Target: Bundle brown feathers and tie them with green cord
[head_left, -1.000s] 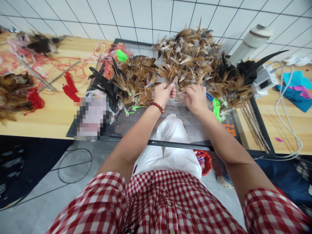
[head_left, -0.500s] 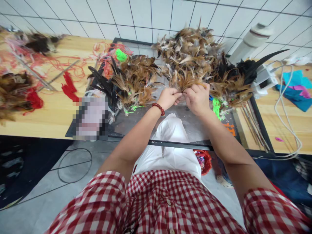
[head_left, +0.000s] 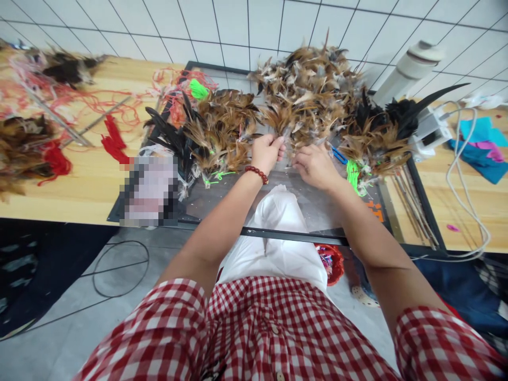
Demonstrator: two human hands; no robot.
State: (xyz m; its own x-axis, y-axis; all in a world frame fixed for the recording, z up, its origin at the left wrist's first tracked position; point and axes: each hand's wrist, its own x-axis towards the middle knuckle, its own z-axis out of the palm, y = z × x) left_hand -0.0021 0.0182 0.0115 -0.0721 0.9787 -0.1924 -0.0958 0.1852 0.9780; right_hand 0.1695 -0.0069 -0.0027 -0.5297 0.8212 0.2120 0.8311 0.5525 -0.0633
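White tile wall all along far side, dark grout lines in a grid. Pale wood-grain table pushed up to it, spanning left to right. Middle stretch: see-through panel with black frame. Below, near side: grey floor, smooth-looking, visible left and right of centre. Lighting bright, fairly even, cool on tiles, warmer on wood.

Feathers brn w/ prob. gry

Readable text: none | orange marking on dark-framed board: partly covered, illegible
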